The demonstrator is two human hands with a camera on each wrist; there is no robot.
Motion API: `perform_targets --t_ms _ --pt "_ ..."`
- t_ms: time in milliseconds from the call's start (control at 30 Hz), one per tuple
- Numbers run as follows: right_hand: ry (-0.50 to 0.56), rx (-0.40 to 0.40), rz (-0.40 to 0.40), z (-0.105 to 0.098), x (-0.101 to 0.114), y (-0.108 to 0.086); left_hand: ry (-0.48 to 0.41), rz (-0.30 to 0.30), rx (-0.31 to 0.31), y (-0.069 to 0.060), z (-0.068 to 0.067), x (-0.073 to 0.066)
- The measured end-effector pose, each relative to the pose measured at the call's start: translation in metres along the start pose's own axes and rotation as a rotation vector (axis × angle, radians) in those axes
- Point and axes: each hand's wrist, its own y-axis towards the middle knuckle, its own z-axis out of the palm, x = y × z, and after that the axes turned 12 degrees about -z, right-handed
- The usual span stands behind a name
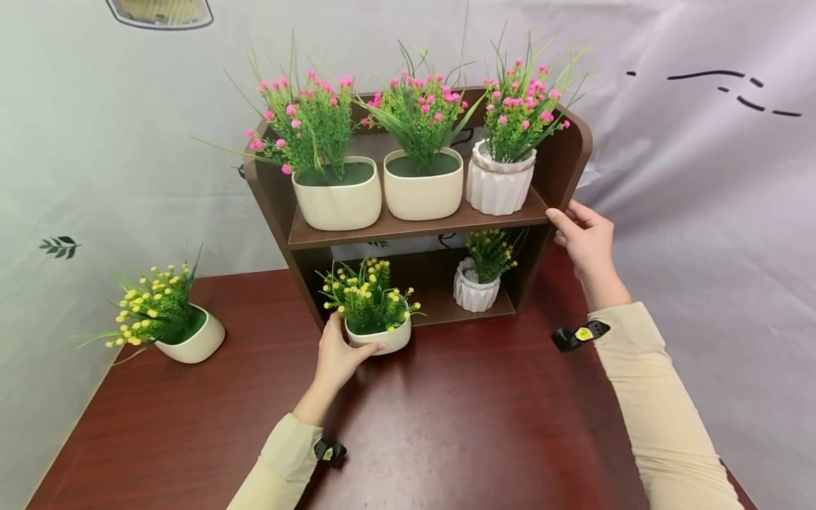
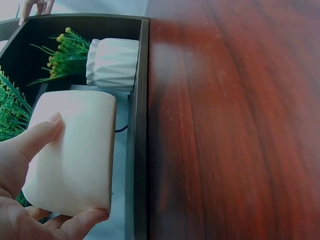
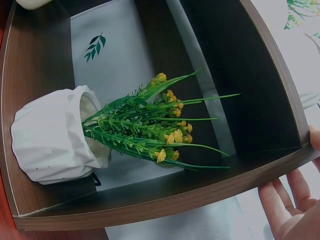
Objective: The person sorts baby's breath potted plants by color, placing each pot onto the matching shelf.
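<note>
My left hand [image 1: 336, 360] grips a cream oval pot [image 1: 390, 341] of yellow flowers, thumb on the front and fingers around its left side. The pot is at the front left of the lower level of a brown two-level shelf [image 1: 401, 228]; whether its base touches the board cannot be told. In the left wrist view the thumb lies flat on the cream pot's wall [image 2: 75, 150]. My right hand [image 1: 589, 244] holds the shelf's right side panel near the middle board, thumb in front. Inside the lower level at right stands a white ribbed pot [image 1: 477, 292] with yellow flowers.
On the upper level stand two cream pots [image 1: 338, 202] [image 1: 423, 193] and a white ribbed pot [image 1: 500, 185], all with pink flowers. Another cream pot [image 1: 194, 341] with yellow flowers sits on the red-brown table [image 1: 459, 411] at left. A printed cloth [image 1: 714, 212] hangs behind.
</note>
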Motion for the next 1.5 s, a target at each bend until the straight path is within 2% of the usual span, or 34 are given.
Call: perform_targets --t_ms 300,467,733,867,1300,1500 --pt "0.004 -0.007 0.005 -0.001 0.0 -0.001 -0.015 -0.018 0.01 0.016 0.02 -0.002" --pt "0.002 0.007 0.009 0.0 0.001 -0.001 -0.03 -0.054 0.021 0.02 0.029 -0.004" --pt "-0.007 0.02 0.009 0.002 0.001 0.0 -0.06 -0.06 0.015 0.028 0.045 -0.005" --pt "0.002 0.015 0.012 0.002 0.001 0.0 -0.071 -0.092 0.028 0.029 0.05 -0.008" --pt "-0.01 0.014 0.004 0.001 0.002 -0.001 -0.061 -0.045 0.12 0.034 0.061 -0.012" --pt "-0.003 0.012 0.004 0.001 0.001 -0.001 -0.096 -0.052 0.087 0.035 0.068 -0.013"
